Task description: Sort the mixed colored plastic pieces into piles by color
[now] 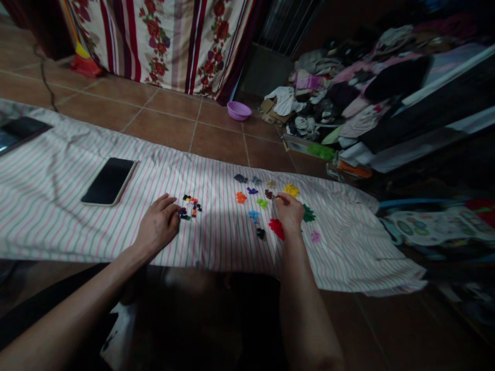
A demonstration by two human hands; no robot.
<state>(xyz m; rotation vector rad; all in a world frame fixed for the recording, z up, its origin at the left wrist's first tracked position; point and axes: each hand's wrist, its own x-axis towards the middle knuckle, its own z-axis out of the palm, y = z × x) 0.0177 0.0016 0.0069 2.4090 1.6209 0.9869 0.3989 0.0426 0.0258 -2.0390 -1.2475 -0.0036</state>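
Observation:
On a pink-striped white cloth (pixel 216 232) spread over the floor, my left hand (pixel 159 222) rests with its fingers curled, the fingertips touching a small cluster of joined coloured pieces (pixel 191 206). My right hand (pixel 289 210) is closed in a pinch on a tiny dark piece (pixel 269 195) among several little sorted heaps: orange (pixel 241 197), yellow (pixel 291 190), green (pixel 262 203), blue (pixel 253 215), red (pixel 276 227), dark green (pixel 308 213), pink (pixel 316 236) and black (pixel 261 233).
A black phone (pixel 109 181) lies on the cloth at the left, a dark tablet (pixel 19 132) at the far left edge. Behind are a tiled floor, a purple bowl (pixel 238 110), a floral curtain (pixel 170 41) and a pile of clothes (pixel 348 98) at the right.

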